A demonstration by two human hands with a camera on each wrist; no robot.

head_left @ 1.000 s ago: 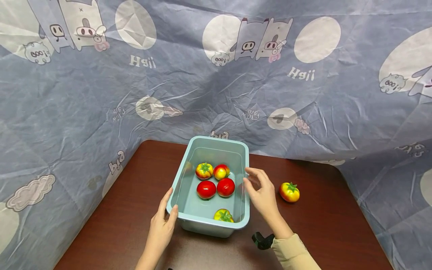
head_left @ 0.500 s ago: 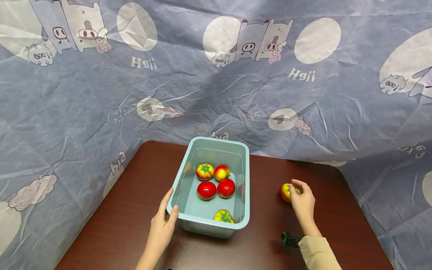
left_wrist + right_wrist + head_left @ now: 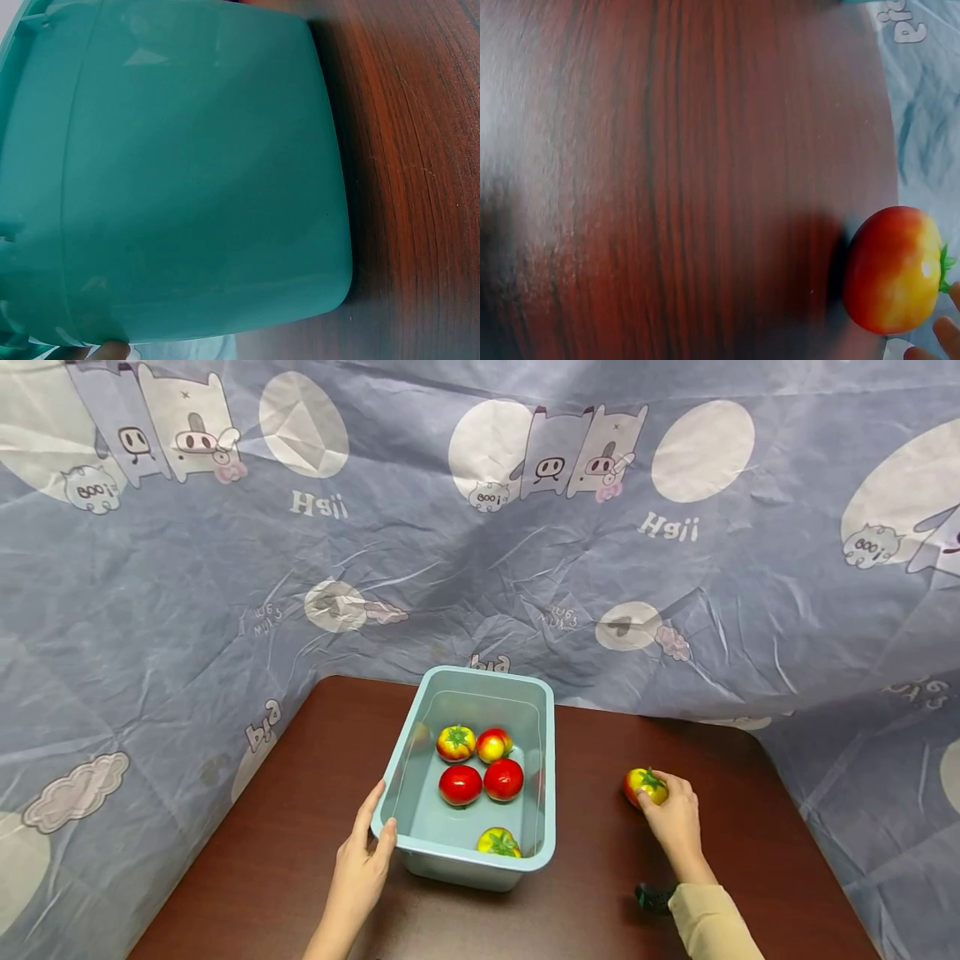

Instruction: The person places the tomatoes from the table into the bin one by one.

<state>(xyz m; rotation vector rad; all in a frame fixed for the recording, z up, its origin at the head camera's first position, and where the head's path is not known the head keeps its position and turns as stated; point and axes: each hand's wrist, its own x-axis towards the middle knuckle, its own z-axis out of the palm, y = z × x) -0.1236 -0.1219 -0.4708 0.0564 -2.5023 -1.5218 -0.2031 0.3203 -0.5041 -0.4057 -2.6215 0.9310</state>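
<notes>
In the head view, a light teal plastic bin [image 3: 480, 852] stands on the table with several red and yellow tomatoes [image 3: 460, 785] inside. My left hand [image 3: 358, 864] holds its near left corner, thumb at the front rim and fingers along the left side. The left wrist view is mostly bin wall [image 3: 202, 172], with fingertips [image 3: 112, 350] at the lower edge. Right of the bin, my right hand [image 3: 675, 818] grips a red-yellow tomato [image 3: 643, 787] with a green calyx, thumb in front and fingers behind. The right wrist view shows that tomato [image 3: 892, 270] beside some fingertips [image 3: 946, 334].
The dark brown wooden table [image 3: 592, 877] runs out to both sides of the bin. A blue-grey printed cloth [image 3: 480, 568] hangs behind and beside it. A dark strap [image 3: 652, 897] shows at the right wrist, below a beige sleeve [image 3: 708, 922].
My right hand has moved from the bin's right rim over to the lone tomato and taken hold of it. The left hand and the bin have stayed in place.
</notes>
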